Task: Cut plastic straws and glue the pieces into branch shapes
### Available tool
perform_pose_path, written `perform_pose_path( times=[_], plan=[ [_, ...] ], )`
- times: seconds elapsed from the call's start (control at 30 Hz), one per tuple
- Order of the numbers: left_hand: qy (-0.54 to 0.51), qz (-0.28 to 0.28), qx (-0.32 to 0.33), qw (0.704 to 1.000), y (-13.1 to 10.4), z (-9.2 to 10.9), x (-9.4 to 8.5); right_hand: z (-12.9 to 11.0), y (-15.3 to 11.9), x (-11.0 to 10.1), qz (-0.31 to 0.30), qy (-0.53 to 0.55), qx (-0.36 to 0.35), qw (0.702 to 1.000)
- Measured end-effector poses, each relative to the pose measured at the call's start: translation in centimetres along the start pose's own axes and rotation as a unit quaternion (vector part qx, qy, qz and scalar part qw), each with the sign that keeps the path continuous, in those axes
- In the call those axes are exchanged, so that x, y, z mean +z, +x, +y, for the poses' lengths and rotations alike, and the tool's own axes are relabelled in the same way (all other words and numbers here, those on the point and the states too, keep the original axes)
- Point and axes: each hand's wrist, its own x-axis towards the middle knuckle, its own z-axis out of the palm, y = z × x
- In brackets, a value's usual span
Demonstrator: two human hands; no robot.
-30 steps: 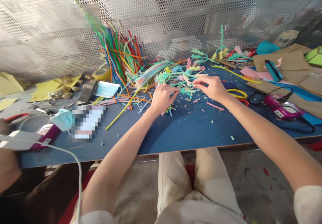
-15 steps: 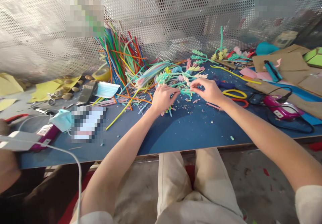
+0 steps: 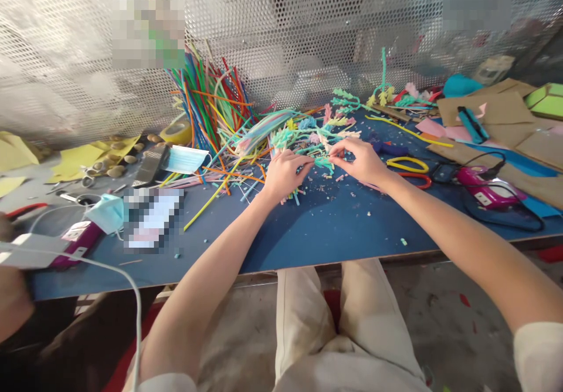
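In the head view my left hand [image 3: 285, 175] is closed, thumb and forefinger pinched together at the near side of a craft pile. My right hand [image 3: 357, 160] pinches from the other side, a short gap away. Between the fingertips runs a mint-green pipe cleaner [image 3: 324, 162], its ends partly hidden by the fingers. Just behind the hands lie fuzzy sprigs [image 3: 285, 138] made of pipe cleaners, in green, yellow, blue and pink. Cut stem ends poke out under my left hand.
Upright pipe cleaners [image 3: 206, 98] lean against the perforated metal screen [image 3: 281, 22]. Scissors with yellow and red handles [image 3: 409, 166] lie right of my right hand. Further right are a purple device [image 3: 488, 189] and cardboard [image 3: 484, 107]. A face mask [image 3: 187, 159] lies left; another person's arm shows far left.
Both hands stay pinched in nearly the same place; the right fingertips have shifted very slightly. The whole view has moved a little.
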Motion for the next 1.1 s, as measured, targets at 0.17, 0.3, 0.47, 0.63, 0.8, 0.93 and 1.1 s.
perform_pose_path(
  times=[0.17, 0.3, 0.47, 0.63, 0.8, 0.93, 1.1],
  plan=[
    [0.001, 0.002, 0.000, 1.000, -0.02, -0.07, -0.01, 0.23, -0.05, 0.02, 0.001, -0.003, 0.010, 1.000],
    [0.002, 0.007, 0.002, 1.000, -0.03, -0.13, 0.04, 0.12, 0.02, -0.02, -0.002, -0.009, 0.003, 1.000],
    [-0.007, 0.004, -0.002, 1.000, -0.02, -0.18, 0.14, 0.12, 0.06, -0.01, -0.010, -0.018, 0.002, 1.000],
    [-0.006, 0.007, -0.001, 1.000, -0.03, -0.15, 0.12, 0.35, 0.08, 0.09, -0.015, -0.008, -0.006, 1.000],
    [-0.004, 0.007, 0.000, 1.000, -0.08, -0.26, 0.19, 0.48, 0.11, 0.02, -0.021, -0.009, -0.001, 1.000],
    [-0.002, 0.009, 0.000, 1.000, -0.03, -0.30, 0.23, 0.60, 0.16, 0.03, -0.034, -0.014, 0.001, 0.999],
    [0.001, 0.004, 0.001, 1.000, -0.02, -0.23, 0.14, 0.61, 0.19, 0.04, -0.040, -0.022, -0.011, 0.999]
  ],
)
